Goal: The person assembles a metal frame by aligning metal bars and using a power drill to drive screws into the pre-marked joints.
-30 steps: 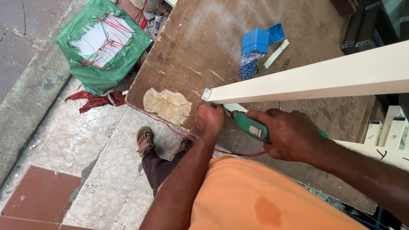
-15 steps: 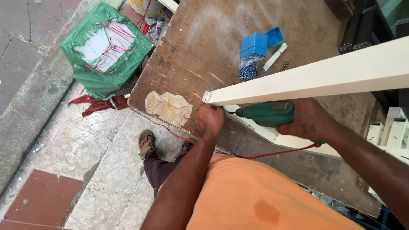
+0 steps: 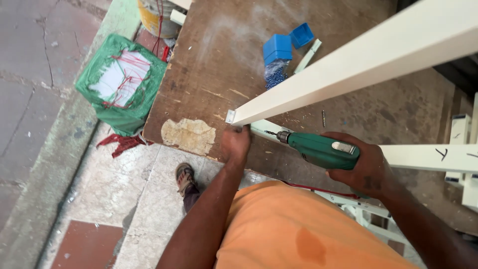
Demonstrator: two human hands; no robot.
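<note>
A long cream-coloured bar slants across a brown wooden worktop, with a small metal bracket at its near end. My left hand grips under that end. My right hand holds a green power drill, its bit pointing left toward the bar's end and lying over a second cream bar below.
A blue box with its lid beside it and spilled screws sits on the worktop. A loose screw lies near the bar. On the tiled floor are a green wrapped bundle, a yellow bucket and my sandalled foot.
The drill has swung from under the bar to lie level, bit pointing left at the bar's end. My left hand stays at the bar's end.
</note>
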